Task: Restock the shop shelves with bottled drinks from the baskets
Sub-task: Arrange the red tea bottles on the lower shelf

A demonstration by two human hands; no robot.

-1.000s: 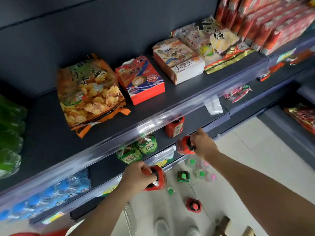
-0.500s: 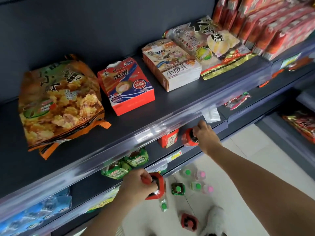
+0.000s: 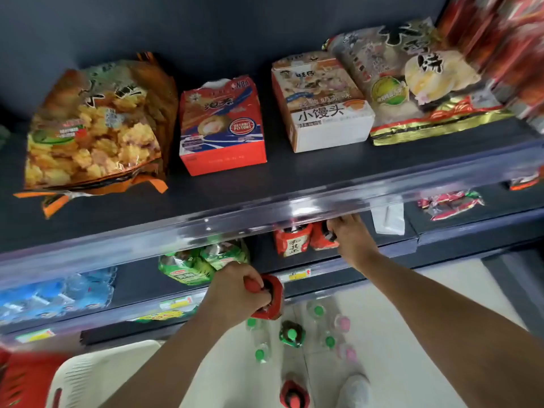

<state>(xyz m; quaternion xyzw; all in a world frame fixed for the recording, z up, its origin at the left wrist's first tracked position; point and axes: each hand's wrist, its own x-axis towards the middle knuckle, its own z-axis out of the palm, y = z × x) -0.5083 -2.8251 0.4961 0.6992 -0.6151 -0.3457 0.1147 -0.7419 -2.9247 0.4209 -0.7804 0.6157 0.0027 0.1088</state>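
My right hand grips a red-labelled bottle on the second shelf, pressed against another red-labelled bottle standing there. My left hand grips the top of a third red bottle, held in the air in front of the shelf edge. Two green-labelled bottles stand on the same shelf to the left. On the floor below stand several bottles with green and pink caps, plus one red bottle.
The top shelf holds a snack bag, a red box, a white box and more packets. Blue water bottles lie at lower left. A white basket and a red basket sit at bottom left.
My right hand has carried its red bottle onto the second shelf, up against the one standing there. My left hand keeps its bottle in front of the shelf. The view moved closer.
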